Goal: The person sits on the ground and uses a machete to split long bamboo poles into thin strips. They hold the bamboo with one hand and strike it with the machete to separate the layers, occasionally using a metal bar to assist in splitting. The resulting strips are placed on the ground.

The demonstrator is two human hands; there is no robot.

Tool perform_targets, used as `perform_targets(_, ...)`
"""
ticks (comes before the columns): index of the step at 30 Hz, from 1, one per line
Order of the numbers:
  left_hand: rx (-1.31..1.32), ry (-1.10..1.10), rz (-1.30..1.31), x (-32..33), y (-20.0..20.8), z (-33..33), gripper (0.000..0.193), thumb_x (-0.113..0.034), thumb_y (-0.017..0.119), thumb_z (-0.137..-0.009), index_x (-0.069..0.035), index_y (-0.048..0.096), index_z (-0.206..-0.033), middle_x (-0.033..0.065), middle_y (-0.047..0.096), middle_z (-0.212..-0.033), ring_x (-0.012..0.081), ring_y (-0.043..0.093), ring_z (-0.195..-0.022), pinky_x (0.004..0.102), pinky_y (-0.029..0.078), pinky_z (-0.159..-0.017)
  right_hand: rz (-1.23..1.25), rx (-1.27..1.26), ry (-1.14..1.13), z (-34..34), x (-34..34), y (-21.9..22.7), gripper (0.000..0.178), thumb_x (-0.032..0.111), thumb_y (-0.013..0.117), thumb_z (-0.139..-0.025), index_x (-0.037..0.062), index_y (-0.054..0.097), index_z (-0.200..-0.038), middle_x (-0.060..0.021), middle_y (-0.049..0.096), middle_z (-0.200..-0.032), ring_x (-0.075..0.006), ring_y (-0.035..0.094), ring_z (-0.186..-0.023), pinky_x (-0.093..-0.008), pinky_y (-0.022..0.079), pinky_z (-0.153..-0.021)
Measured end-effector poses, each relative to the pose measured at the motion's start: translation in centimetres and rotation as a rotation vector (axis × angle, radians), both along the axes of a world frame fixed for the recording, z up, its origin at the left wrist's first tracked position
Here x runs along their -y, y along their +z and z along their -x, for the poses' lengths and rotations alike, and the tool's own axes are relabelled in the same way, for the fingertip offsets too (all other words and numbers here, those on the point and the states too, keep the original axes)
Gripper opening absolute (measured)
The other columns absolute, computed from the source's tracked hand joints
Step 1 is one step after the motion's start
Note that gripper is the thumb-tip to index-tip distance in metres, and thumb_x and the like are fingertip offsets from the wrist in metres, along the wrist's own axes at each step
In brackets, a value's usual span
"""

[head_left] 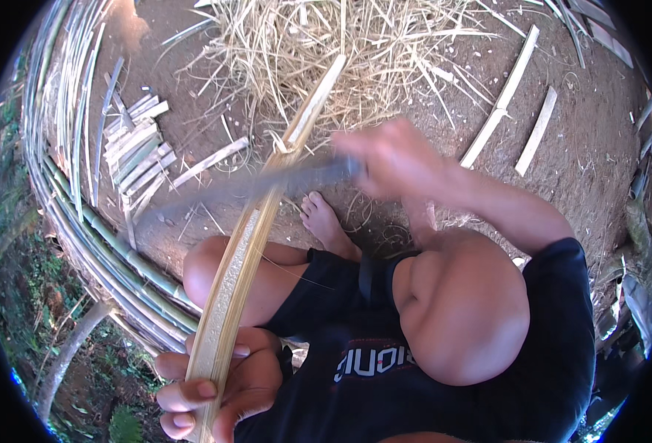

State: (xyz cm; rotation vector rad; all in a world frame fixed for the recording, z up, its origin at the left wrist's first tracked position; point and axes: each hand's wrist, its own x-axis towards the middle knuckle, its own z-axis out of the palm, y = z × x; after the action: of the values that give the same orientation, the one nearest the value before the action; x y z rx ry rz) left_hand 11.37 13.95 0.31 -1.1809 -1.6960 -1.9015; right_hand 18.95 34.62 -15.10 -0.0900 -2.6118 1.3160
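A long split bamboo piece (231, 284), its pale inner face up, slants from the lower left toward the upper middle. My left hand (252, 373) is closed around its near end, fingers wrapped over the edges. My right hand (398, 157), smeared by motion, grips a long-bladed knife, apparently a machete (226, 190). The blurred blade crosses over the bamboo and points left; whether its edge touches the bamboo I cannot tell. Just beyond the blade, a curled shaving (284, 142) clings to the bamboo.
A heap of thin shavings (304, 55) lies on the dirt ahead. Short bamboo slats (135, 151) are stacked at left, beside long bamboo poles (111, 244). More strips (536, 131) lie at right. My bare foot (323, 219) and bent knees (462, 310) are close to the work.
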Motion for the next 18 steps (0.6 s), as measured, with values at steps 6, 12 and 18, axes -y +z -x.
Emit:
perform_targets(6,0.000,0.097,0.039,0.1,-0.1,0.7,0.037,-0.043,0.054,-0.094,-0.013,0.043,-0.111,0.0022,0.046,-0.089,0.0129,0.039,-0.076,0.0192,0.040,-0.045,0.058,0.369,-0.002,0.7,-1.0,-1.1,0.003,0.002,0.058,-0.075,0.0052,0.057,-0.076,-0.0069,0.051,-0.049,-0.0180,0.050,-0.038,-0.0332,0.042,-0.035)
perform_targets(12,0.081,0.003,-0.020,0.4,0.1,1.4,0.035,-0.042,0.053,-0.095,-0.014,0.043,-0.114,0.0004,0.045,-0.090,0.0141,0.042,-0.081,0.0209,0.040,-0.052,-0.040,0.334,-0.072,0.8,-2.2,-4.3,0.020,-0.003,0.053,-0.072,0.0022,0.063,-0.088,-0.0094,0.053,-0.050,-0.0162,0.052,-0.040,-0.0326,0.043,-0.033)
perform_targets(18,0.037,-0.011,-0.019,1.0,0.0,1.0,0.036,-0.044,0.050,-0.096,-0.013,0.044,-0.113,0.0008,0.044,-0.088,0.0139,0.039,-0.079,0.0195,0.037,-0.050,-0.050,0.021,0.003,-0.7,0.5,-0.7,0.007,0.000,0.056,-0.077,0.0052,0.058,-0.081,-0.0091,0.053,-0.051,-0.0191,0.053,-0.041,-0.0318,0.044,-0.035)
